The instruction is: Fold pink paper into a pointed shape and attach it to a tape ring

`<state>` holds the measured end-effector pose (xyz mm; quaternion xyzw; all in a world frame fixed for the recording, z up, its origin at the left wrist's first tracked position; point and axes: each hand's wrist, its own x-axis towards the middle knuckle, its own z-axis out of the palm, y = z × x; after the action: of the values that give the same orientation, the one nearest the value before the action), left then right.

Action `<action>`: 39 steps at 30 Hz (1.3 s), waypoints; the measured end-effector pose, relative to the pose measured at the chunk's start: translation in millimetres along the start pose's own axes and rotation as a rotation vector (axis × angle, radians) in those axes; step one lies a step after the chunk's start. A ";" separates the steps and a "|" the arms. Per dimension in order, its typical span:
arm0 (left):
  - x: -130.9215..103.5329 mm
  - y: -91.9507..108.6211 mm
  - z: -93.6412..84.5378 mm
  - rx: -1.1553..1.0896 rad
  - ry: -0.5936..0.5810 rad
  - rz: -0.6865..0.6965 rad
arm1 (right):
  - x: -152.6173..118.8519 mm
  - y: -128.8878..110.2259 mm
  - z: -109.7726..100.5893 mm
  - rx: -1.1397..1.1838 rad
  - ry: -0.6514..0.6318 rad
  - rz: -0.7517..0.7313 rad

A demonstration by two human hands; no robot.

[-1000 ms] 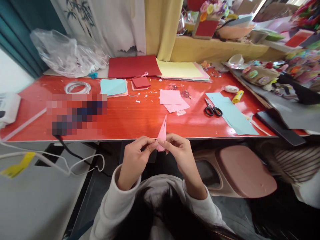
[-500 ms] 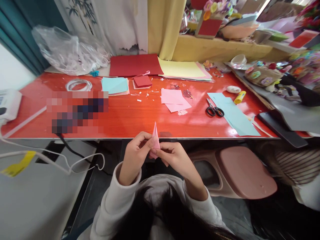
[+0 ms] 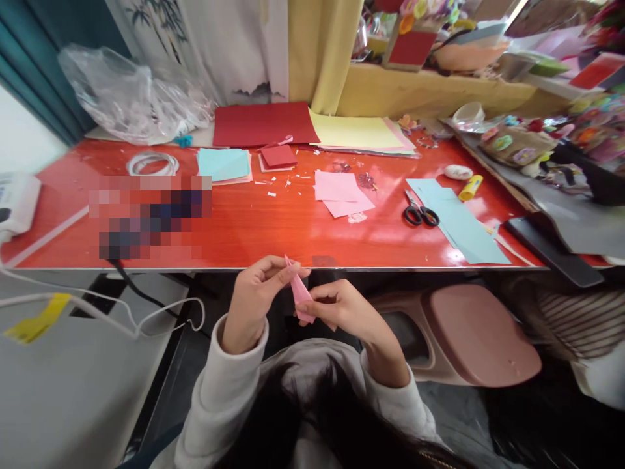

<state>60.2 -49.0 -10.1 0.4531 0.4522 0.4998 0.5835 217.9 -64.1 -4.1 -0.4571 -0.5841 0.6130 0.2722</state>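
Observation:
A narrow folded piece of pink paper (image 3: 301,294) is held between both hands, just in front of the table's near edge. Its pointed tip leans up and to the left. My left hand (image 3: 258,293) pinches it near that tip with thumb and fingers. Lower down, at the wider end, the thumb and fingers of my right hand (image 3: 344,305) grip it. Some fingertips are hidden behind the paper. Beyond the hands, pink paper sheets (image 3: 336,189) lie overlapping on the red table (image 3: 254,228).
Black-handled scissors (image 3: 418,212) rest by light blue paper (image 3: 461,225) and a yellow glue stick (image 3: 471,187). Blue squares (image 3: 223,165), red squares (image 3: 279,156) and larger red sheets (image 3: 263,124) lie farther back. A pink stool (image 3: 481,335) stands at right below the table.
My left hand has slid up toward the paper's tip and moved slightly left. The folded paper has tipped from upright to leaning left; the right hand still grips its lower end.

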 end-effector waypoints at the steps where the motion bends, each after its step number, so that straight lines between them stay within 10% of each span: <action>1: 0.2 0.0 -0.4 -0.008 0.031 0.003 | -0.4 0.4 -0.4 -0.002 -0.013 0.006; 19: 3.6 -8.3 3.0 -0.044 0.263 0.086 | -0.6 10.0 4.7 0.063 -0.020 -0.012; 32: 8.8 1.3 -20.1 0.256 -0.320 0.092 | -13.5 21.4 -13.3 0.546 -0.177 0.098; 39: 4.7 3.5 -16.5 0.497 -0.180 0.306 | -11.0 25.5 -13.0 0.573 -0.165 0.126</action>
<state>43.9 -42.8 -9.9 0.6871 0.4337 0.4138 0.4105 239.2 -71.9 -24.7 -0.3456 -0.3781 0.8036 0.3031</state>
